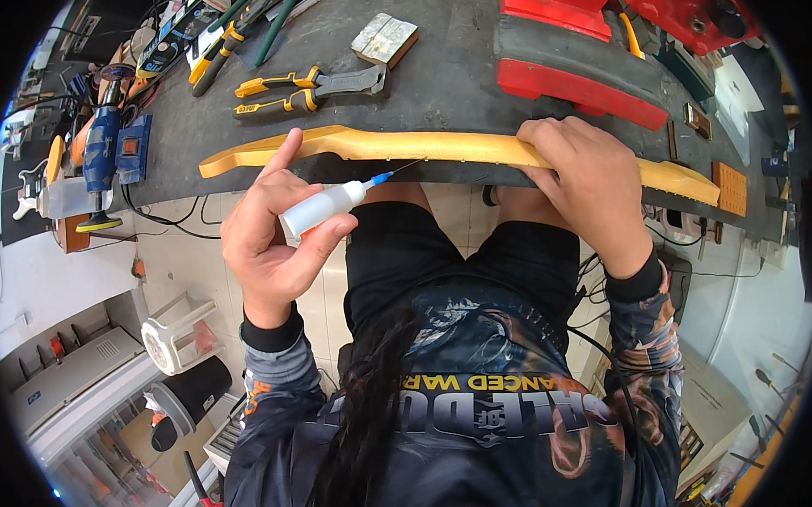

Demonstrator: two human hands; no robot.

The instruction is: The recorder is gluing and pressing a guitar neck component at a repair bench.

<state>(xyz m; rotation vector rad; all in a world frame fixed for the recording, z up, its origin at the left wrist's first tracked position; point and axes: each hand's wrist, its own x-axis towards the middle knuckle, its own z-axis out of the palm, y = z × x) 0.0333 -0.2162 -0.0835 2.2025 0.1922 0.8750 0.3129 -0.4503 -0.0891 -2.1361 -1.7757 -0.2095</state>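
Note:
A long yellow-gold wooden guitar neck (pixel 420 147) lies on its side along the near edge of the bench, small fret ends showing along its lower edge. My right hand (pixel 591 180) is wrapped over the neck right of its middle, thumb beneath it. In my left hand (pixel 267 231), a small white squeeze bottle (pixel 322 210) with a blue cap and thin needle tip is gripped between thumb and fingers, with the index finger stretched out beside the headstock. The needle points right and up, its end at the neck's lower edge; whether it touches is too fine to tell.
Beyond the neck, yellow-handled nippers (pixel 315 89) and a small block (pixel 385 40) lie on the dark bench (pixel 449 64). A red vise (pixel 579 73) stands at the far right. A blue power tool (pixel 103 148) with a cable sits at the left.

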